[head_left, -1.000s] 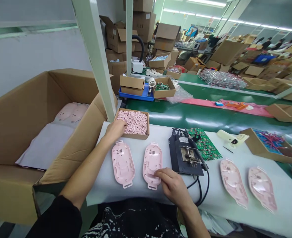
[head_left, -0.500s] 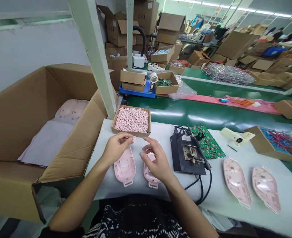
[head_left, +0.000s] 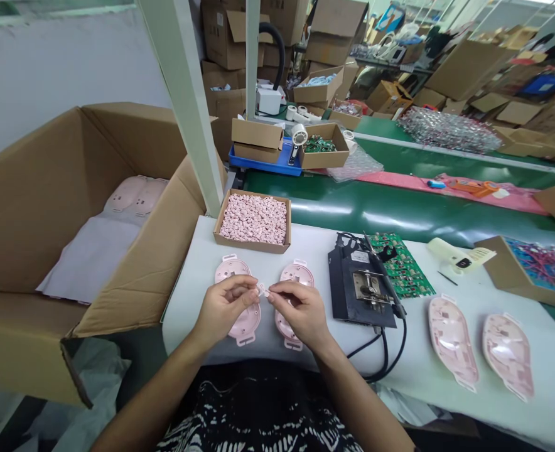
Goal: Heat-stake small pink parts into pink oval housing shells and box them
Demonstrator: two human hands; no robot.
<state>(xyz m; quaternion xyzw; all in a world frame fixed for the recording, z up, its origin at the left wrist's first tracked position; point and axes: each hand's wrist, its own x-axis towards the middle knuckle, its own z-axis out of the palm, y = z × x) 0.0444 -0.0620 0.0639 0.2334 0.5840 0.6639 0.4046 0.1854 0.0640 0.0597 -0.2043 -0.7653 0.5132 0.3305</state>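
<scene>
The black unit (head_left: 341, 295) has a matt casing and a shiny metal fitting (head_left: 370, 290). Left of the unit, the two pink shells (head_left: 247, 326) are smooth plastic with a soft sheen; the other pink shells (head_left: 452, 342), to its right, catch glossy highlights. Behind it, the green belt (head_left: 324, 210) is slick and reflective. The shallow carton (head_left: 253, 245), left and behind it, is matt cardboard; the white worktop (head_left: 188, 314) under it looks smooth and dull.

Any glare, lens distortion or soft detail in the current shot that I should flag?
Head view: bright glare streaks the green surface; head view: the right-side pink shells look slanted, perhaps from wide-lens distortion; head view: the small pink part between left hand and right hand lacks readable detail.
</scene>
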